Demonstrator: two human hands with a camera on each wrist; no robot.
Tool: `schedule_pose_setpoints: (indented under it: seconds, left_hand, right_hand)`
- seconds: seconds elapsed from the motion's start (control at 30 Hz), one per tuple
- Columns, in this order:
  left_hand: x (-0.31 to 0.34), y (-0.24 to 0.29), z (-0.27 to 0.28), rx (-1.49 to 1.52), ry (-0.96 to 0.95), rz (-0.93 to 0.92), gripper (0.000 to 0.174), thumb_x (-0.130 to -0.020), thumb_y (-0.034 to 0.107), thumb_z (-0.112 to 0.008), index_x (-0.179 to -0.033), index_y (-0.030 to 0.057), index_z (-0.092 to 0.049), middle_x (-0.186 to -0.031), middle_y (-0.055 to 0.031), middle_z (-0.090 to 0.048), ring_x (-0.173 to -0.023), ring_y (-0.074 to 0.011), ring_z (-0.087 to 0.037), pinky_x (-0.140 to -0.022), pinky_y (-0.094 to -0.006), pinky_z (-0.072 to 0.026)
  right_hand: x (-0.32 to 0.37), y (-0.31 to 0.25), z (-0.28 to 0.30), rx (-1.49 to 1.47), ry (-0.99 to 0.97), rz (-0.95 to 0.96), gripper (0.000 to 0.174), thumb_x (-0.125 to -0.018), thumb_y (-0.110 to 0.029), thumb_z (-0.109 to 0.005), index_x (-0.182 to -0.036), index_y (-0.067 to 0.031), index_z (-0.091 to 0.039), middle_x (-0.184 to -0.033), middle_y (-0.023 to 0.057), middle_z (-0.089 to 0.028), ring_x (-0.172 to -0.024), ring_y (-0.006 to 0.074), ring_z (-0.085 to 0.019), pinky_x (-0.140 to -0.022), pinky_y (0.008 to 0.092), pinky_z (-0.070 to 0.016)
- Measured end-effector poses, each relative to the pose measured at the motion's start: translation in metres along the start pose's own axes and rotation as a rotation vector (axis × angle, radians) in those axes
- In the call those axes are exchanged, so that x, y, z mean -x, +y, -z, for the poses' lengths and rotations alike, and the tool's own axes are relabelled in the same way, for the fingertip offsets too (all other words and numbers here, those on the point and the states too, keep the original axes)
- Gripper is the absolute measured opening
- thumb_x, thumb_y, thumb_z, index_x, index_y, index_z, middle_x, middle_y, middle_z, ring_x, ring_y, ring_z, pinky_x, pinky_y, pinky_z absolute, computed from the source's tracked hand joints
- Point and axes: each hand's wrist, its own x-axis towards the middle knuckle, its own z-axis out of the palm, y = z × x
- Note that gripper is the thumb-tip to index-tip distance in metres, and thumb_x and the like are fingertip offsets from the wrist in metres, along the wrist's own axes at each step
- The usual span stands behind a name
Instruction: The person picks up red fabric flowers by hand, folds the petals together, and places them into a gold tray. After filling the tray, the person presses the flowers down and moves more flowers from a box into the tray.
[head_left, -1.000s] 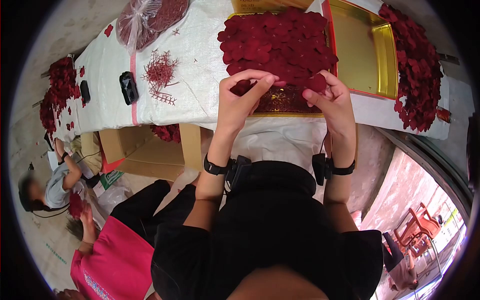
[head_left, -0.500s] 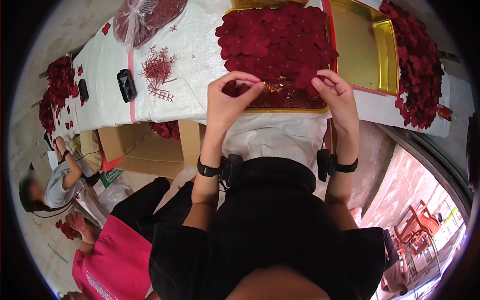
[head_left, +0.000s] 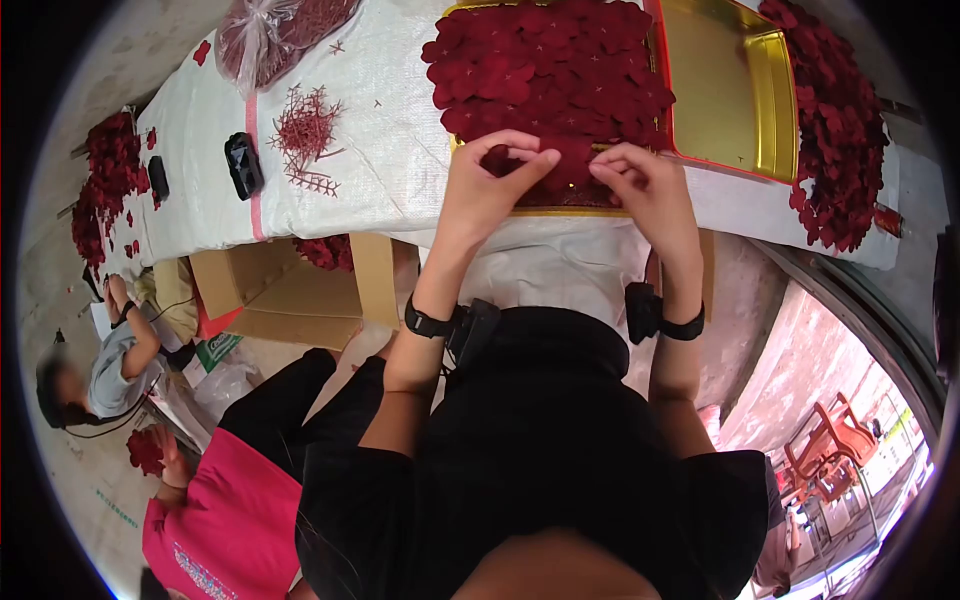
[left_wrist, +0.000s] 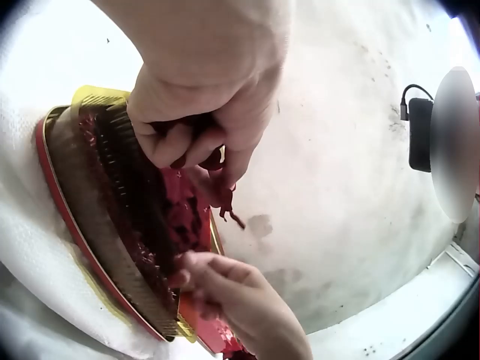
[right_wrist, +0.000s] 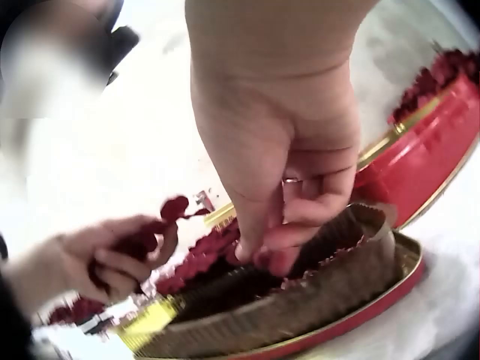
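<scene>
My left hand (head_left: 480, 195) is over the front of a gold-rimmed box (head_left: 560, 212), its fingers curled round dark red fabric flower pieces. In the right wrist view one flower piece (right_wrist: 175, 208) sticks up at its fingertips; a thin red twig-like bit (left_wrist: 234, 217) hangs below them in the left wrist view. My right hand (head_left: 655, 205) has bent fingers and a thumb close together, low over the box's ribbed lining (right_wrist: 330, 307). I cannot tell if a piece is between them. Overlapping flower pieces (head_left: 540, 75) cover the back of the box; its front shows dark red filling.
A red box (head_left: 715, 90) with gold inside stands at the right, with a heap of flower pieces (head_left: 830, 150) beyond. To the left lie thin red sprigs (head_left: 308, 125), a black device (head_left: 242, 165) and a filled plastic bag (head_left: 275, 45). Two people sit at the lower left.
Both hands have come closer together over the box's front than half a second ago. The flower piece seen at my right fingertips then no longer shows there in the head view.
</scene>
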Motion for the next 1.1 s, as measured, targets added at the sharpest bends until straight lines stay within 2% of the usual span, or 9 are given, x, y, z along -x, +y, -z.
schedule_pose_setpoints:
  seconds: [0.03,0.1,0.13,0.23,0.47,0.57,0.83,0.93,1.1]
  left_hand:
    - [0.000,0.001,0.004,0.029,0.018,0.061,0.018,-0.077,0.008,-0.075,-0.092,0.0036,-0.066,-0.074,0.0055,-0.060,-0.054,0.0024,-0.042,-0.044,-0.0153,-0.0269]
    - [0.000,-0.004,0.008,0.026,0.035,0.056,0.019,-0.076,0.008,-0.076,-0.091,0.0033,-0.065,-0.073,0.0063,-0.060,-0.051,0.0029,-0.040,-0.043,-0.0154,-0.0255]
    - [0.001,-0.006,0.010,0.026,0.036,0.044,0.018,-0.076,0.008,-0.076,-0.090,0.0033,-0.065,-0.072,0.0062,-0.060,-0.051,0.0027,-0.040,-0.043,-0.0155,-0.0256]
    - [0.005,-0.008,0.010,0.040,0.036,0.044,0.017,-0.076,0.008,-0.076,-0.088,0.0034,-0.065,-0.070,0.0060,-0.059,-0.050,0.0021,-0.040,-0.042,-0.0161,-0.0254]
    - [0.007,-0.019,0.007,0.063,0.066,0.108,0.013,-0.077,0.008,-0.076,-0.082,0.0037,-0.065,-0.066,0.0053,-0.057,-0.047,0.0009,-0.038,-0.040,-0.0177,-0.0240]
    - [0.006,-0.018,0.009,0.105,0.065,0.182,0.018,-0.075,0.006,-0.077,-0.087,-0.0021,-0.066,-0.081,0.0000,-0.062,-0.076,-0.0051,-0.054,-0.070,-0.0201,-0.0449]
    - [0.007,-0.018,0.013,0.042,0.107,0.119,0.018,-0.075,0.005,-0.077,-0.086,-0.0023,-0.066,-0.081,-0.0013,-0.063,-0.075,-0.0057,-0.056,-0.069,-0.0196,-0.0458]
    - [0.006,-0.020,0.015,0.040,0.123,0.121,0.018,-0.074,0.005,-0.077,-0.086,-0.0023,-0.066,-0.081,-0.0015,-0.064,-0.074,-0.0059,-0.057,-0.069,-0.0201,-0.0466]
    - [0.007,-0.024,0.017,0.040,0.128,0.104,0.017,-0.074,0.005,-0.076,-0.086,-0.0022,-0.066,-0.081,-0.0013,-0.064,-0.074,-0.0057,-0.057,-0.069,-0.0202,-0.0469]
  right_hand:
    - [0.002,0.006,-0.004,0.184,0.047,0.041,0.015,-0.078,-0.009,-0.070,-0.091,-0.0053,-0.065,-0.071,0.0048,-0.064,-0.063,0.0145,-0.060,-0.059,0.0278,-0.0469]
    - [0.006,0.013,-0.014,0.550,0.140,0.126,0.013,-0.075,-0.011,-0.071,-0.085,-0.0059,-0.065,-0.073,0.0087,-0.064,-0.066,0.0233,-0.063,-0.060,0.0336,-0.0485]
    - [0.007,0.012,-0.015,0.527,0.099,0.067,0.013,-0.074,-0.014,-0.070,-0.081,-0.0055,-0.064,-0.076,0.0092,-0.065,-0.072,0.0305,-0.063,-0.063,0.0401,-0.0489]
    - [0.009,0.012,-0.017,0.640,0.096,0.129,0.012,-0.075,-0.013,-0.070,-0.083,-0.0063,-0.064,-0.074,0.0096,-0.064,-0.072,0.0294,-0.063,-0.063,0.0397,-0.0486]
    - [0.009,0.011,-0.020,0.539,0.132,0.119,0.009,-0.076,-0.012,-0.068,-0.082,-0.0072,-0.064,-0.077,0.0102,-0.064,-0.074,0.0293,-0.063,-0.063,0.0402,-0.0483]
    - [0.011,0.012,-0.019,0.559,0.093,0.104,0.008,-0.076,-0.011,-0.067,-0.082,-0.0069,-0.064,-0.078,0.0098,-0.064,-0.075,0.0289,-0.063,-0.063,0.0399,-0.0482]
    - [0.007,0.016,-0.020,0.510,0.077,0.105,0.010,-0.076,-0.011,-0.068,-0.084,-0.0073,-0.064,-0.076,0.0078,-0.064,-0.073,0.0278,-0.063,-0.062,0.0383,-0.0481]
    - [0.006,0.006,-0.023,0.469,0.099,0.144,0.013,-0.075,-0.011,-0.069,-0.085,-0.0069,-0.063,-0.073,0.0055,-0.063,-0.064,0.0247,-0.058,-0.060,0.0347,-0.0448]
    - [0.003,0.019,-0.027,0.447,0.052,0.186,0.014,-0.074,-0.010,-0.070,-0.085,-0.0059,-0.063,-0.072,0.0055,-0.062,-0.061,0.0219,-0.056,-0.058,0.0338,-0.0440]
